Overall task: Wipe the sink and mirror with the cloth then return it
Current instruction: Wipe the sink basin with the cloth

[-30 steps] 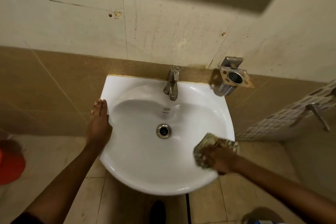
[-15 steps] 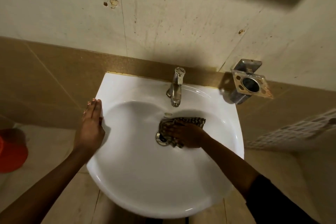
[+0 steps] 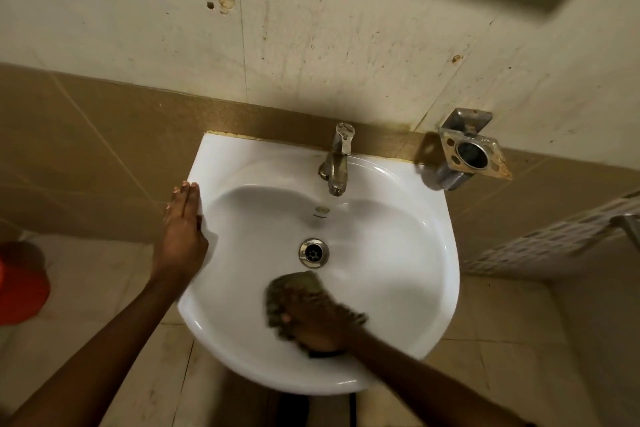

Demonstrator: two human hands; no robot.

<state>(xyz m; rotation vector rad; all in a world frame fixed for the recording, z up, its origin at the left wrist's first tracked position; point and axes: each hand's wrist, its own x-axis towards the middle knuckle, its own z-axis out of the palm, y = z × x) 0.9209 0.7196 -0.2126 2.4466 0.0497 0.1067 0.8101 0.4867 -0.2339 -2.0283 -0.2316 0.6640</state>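
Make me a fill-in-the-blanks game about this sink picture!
The right hand wipes inside the sink with a ____.
The left hand rests flat on the sink's ____ edge.
Below the tap sits the round metal ____.
Missing words: cloth; left; drain.

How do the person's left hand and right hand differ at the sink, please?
The left hand lies flat, fingers straight, on the sink rim; the right hand is down in the basin. The left hand holds nothing; the right hand presses a cloth. The left hand looks sharp; the right hand is blurred. Both are bare.
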